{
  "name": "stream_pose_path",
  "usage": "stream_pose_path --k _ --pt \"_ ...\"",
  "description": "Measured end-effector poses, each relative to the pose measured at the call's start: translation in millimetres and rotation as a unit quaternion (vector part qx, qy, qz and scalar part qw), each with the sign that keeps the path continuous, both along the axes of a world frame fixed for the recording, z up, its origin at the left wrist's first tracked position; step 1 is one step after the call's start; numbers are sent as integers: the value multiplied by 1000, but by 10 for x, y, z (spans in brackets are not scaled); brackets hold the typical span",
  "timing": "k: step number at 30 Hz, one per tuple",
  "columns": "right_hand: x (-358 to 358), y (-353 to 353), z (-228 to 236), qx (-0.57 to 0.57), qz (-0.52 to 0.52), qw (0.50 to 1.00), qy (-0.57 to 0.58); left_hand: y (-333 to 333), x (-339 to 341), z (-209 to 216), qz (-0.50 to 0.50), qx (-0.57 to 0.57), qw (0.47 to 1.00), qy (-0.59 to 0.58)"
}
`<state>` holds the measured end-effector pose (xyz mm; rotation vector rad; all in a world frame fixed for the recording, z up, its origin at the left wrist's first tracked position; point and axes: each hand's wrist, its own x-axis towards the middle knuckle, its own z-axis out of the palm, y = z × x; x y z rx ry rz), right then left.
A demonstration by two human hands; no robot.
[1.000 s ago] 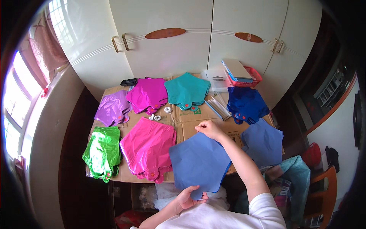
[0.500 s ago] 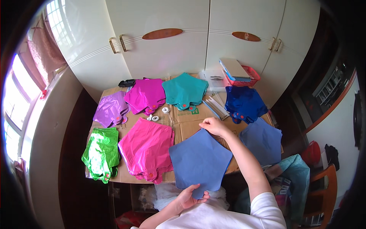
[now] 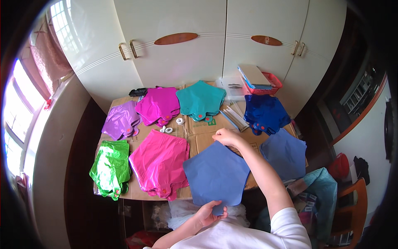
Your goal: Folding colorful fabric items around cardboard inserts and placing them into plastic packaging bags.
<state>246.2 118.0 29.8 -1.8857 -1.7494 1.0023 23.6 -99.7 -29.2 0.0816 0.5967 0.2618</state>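
Note:
A flat blue star-shaped foil balloon (image 3: 216, 173) lies over the near edge of the cardboard-covered table (image 3: 198, 132). My left hand (image 3: 209, 212) pinches its near tip below the table edge. My right hand (image 3: 226, 136) grips its far tip, arm stretched across the balloon's right side. A pink stack of the same balloons (image 3: 159, 166) sits just left of it, and another blue balloon pile (image 3: 285, 152) lies to its right.
Green (image 3: 111, 168), purple (image 3: 120, 121), magenta (image 3: 159, 106), teal (image 3: 201, 100) and dark blue (image 3: 264, 113) balloon stacks ring the table. Small white rolls (image 3: 168, 129) and clear straws (image 3: 234, 117) lie mid-table. A red basket (image 3: 275, 86) stands before white cupboard doors. An orange chair (image 3: 352, 207) is at right.
The blue balloon has shifted slightly toward me and left, with both hands still on its tips; my right hand moved a little nearer.

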Motion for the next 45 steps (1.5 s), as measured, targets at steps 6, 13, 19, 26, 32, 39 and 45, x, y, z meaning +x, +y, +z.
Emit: stream_pose_path --k 6,13,19,26,32,39,45 --pt "-109 36 103 -11 51 988 -148 -28 84 14 -23 32 996 78" --pt "42 -3 150 -20 26 994 -101 24 70 150 9 -13 1000 12" --pt "160 -55 131 3 78 992 -103 33 177 108 -12 6 999 33" --pt "305 -15 6 -28 104 989 102 17 117 127 20 -4 1000 16" --pt "343 -14 24 -44 131 983 123 -22 54 52 35 -49 998 32" --pt "333 -48 56 -37 159 986 39 24 85 -25 24 30 996 75" --pt "283 -186 456 14 167 981 96 19 -44 227 -5 285 940 185"
